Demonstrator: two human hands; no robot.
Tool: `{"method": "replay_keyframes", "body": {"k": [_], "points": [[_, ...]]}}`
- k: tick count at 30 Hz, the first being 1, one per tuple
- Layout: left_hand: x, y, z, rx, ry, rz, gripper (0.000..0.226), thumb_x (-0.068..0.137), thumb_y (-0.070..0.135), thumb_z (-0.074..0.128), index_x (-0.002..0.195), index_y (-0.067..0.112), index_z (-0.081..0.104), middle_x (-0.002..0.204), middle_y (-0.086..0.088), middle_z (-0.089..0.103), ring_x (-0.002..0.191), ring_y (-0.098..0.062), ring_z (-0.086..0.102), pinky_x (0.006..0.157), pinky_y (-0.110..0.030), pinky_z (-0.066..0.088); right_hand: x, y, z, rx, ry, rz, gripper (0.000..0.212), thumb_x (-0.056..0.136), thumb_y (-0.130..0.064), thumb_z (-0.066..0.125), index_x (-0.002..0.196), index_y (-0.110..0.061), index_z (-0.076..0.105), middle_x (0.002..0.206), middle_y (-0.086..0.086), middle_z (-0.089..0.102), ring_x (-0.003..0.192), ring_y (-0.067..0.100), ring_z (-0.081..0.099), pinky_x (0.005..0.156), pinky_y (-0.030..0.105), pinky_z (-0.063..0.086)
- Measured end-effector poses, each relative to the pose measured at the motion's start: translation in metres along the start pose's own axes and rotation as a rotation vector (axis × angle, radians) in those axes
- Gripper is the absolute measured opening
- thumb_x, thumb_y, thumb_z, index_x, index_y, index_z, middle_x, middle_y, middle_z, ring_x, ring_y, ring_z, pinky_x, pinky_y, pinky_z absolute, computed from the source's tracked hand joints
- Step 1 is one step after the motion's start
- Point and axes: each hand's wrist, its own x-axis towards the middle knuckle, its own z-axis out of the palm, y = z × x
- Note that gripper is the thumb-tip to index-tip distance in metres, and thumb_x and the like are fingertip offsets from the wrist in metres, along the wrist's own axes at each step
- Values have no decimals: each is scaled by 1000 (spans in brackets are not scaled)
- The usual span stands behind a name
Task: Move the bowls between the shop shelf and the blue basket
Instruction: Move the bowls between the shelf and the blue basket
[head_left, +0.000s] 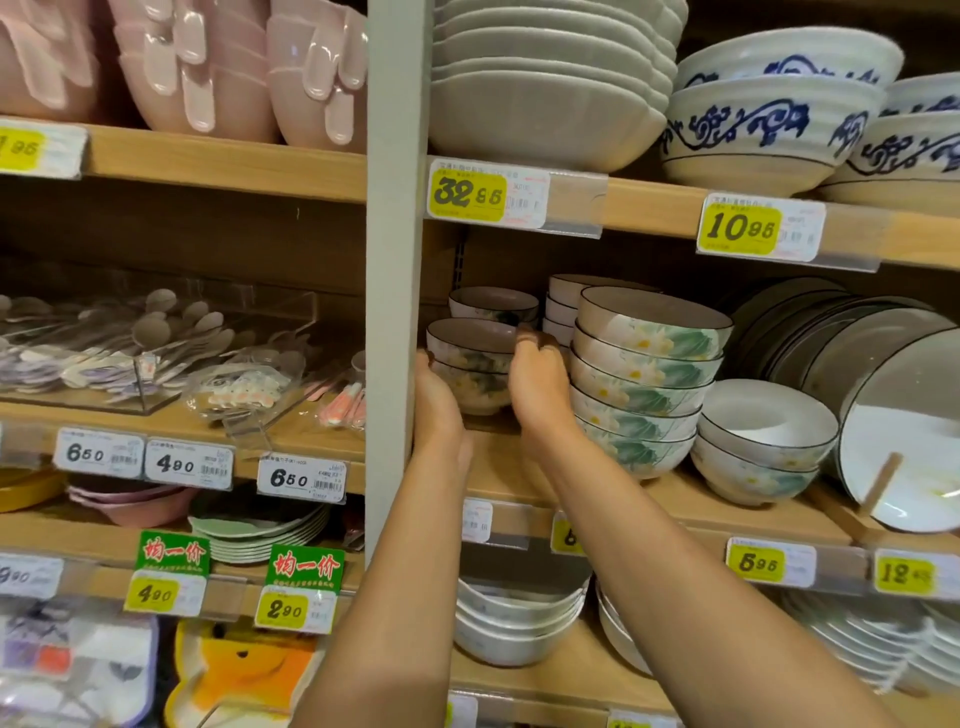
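Note:
A short stack of small flower-painted bowls (470, 364) stands on the middle shop shelf (498, 462), just right of the grey upright. My left hand (436, 410) cups the stack's left side. My right hand (537, 384) grips its right side, fingertips hooked over the top bowl's rim. Another small bowl (493, 304) sits behind. To the right rises a taller stack of larger lotus-pattern bowls (644, 374). The blue basket is not in view.
The grey upright post (395, 260) stands close beside my left hand. White bowls (763, 441) and dark-rimmed plates (883, 395) fill the shelf's right part. Large bowls crowd the shelf above; more white bowls (519, 618) sit below. Spoons and pink bowls occupy the left bay.

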Motion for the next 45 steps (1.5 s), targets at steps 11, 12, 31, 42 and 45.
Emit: {"method": "replay_keyframes", "body": {"k": [11, 12, 31, 42, 45], "points": [[-95, 13, -79, 316, -536, -115, 47, 102, 40, 32, 136, 16, 52, 137, -5, 57, 131, -16, 49, 114, -37, 32, -100, -12, -66, 307, -162, -45, 41, 103, -39, 34, 95, -19, 69, 103, 2, 73, 102, 14, 67, 92, 34, 50], [-105, 18, -91, 327, -549, -104, 47, 101, 41, 32, 133, 15, 55, 130, -4, 63, 125, -16, 55, 110, -38, 37, -110, -10, -74, 338, -169, -33, 42, 103, -39, 34, 95, -18, 69, 101, 3, 74, 100, 14, 69, 91, 34, 51], [-259, 79, -397, 527, 328, -98, 32, 99, 29, 37, 102, 9, 62, 98, -11, 72, 84, -23, 66, 73, -33, 49, -312, 143, -53, 375, -528, 588, 28, 102, -22, 35, 101, -9, 60, 98, 10, 69, 88, 18, 66, 79, 31, 49], [-190, 79, -543, 863, 402, -363, 22, 98, 21, 47, 99, 11, 65, 87, -4, 71, 70, -18, 61, 63, -28, 43, -391, 256, 94, -46, -657, 803, 15, 98, -18, 48, 91, -12, 61, 92, 7, 67, 77, 18, 61, 61, 27, 44], [-148, 80, -579, 918, 347, -430, 19, 97, 19, 48, 95, 9, 64, 86, -4, 67, 67, -17, 58, 57, -26, 38, -405, 282, 138, -111, -635, 879, 17, 99, -16, 46, 101, -4, 58, 91, 13, 60, 77, 25, 55, 60, 29, 41]]}}
